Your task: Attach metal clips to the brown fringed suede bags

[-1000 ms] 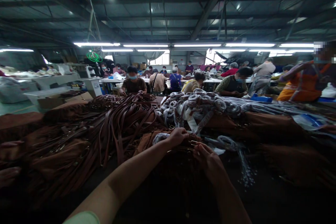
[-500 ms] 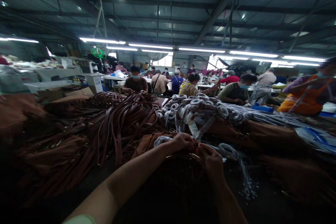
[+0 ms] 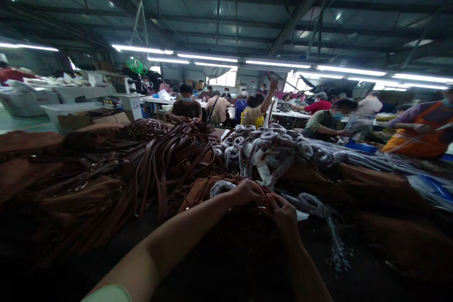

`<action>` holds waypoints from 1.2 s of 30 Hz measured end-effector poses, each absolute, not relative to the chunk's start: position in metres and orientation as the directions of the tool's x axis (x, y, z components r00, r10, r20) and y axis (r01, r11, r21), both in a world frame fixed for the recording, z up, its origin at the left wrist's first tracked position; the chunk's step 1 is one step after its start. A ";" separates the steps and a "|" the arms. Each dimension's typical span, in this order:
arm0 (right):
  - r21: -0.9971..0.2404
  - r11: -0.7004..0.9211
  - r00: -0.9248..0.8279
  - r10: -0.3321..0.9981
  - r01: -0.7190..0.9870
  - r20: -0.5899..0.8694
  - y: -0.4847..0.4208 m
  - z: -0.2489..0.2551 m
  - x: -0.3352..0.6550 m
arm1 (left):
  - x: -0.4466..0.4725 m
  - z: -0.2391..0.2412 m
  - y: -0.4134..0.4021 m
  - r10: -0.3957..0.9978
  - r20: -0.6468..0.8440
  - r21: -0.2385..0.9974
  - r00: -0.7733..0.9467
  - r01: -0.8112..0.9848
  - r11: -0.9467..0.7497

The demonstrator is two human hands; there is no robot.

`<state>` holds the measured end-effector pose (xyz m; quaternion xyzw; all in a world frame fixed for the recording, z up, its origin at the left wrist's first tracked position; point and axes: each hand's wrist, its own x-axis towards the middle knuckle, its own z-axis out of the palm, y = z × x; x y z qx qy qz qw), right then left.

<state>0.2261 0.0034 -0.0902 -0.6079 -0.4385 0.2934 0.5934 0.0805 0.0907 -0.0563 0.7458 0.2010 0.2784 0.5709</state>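
Observation:
My left hand and my right hand meet at the centre, fingers pinched on a small brown piece mostly covered by the fingertips. Beneath them lies a dark brown item, apparently a bag, its lower part lost in shadow. Just beyond my left wrist is a pale plastic-wrapped coil. To the right of my right hand, another pale coil trails thin strands with small ends.
Brown straps are heaped at left over brown fringed goods. Wrapped strap coils pile up ahead, and brown goods lie at right. Several co-workers sit or stand beyond, one in an orange apron.
The view has shifted slightly. My hands stay together at the brown piece, with the fingers a little moved. A co-worker ahead has raised an arm.

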 end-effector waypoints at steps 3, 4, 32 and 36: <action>-0.984 0.083 0.417 0.898 0.158 0.142 0.003 -0.090 0.226 | 0.081 -0.057 0.090 0.621 0.185 0.955 0.762 0.009 -0.296; -0.984 0.079 0.406 0.903 0.163 0.139 0.003 -0.089 0.226 | 0.081 -0.057 0.090 0.623 0.179 0.954 0.761 0.020 -0.299; -0.715 0.181 0.263 0.846 0.675 0.463 -0.007 -0.084 0.211 | 0.055 -0.037 0.102 0.650 0.074 0.835 0.756 0.310 -0.455; -0.675 0.186 0.250 0.833 0.715 0.494 -0.007 -0.085 0.210 | 0.003 -0.013 0.118 0.727 0.107 0.414 0.679 0.634 -0.653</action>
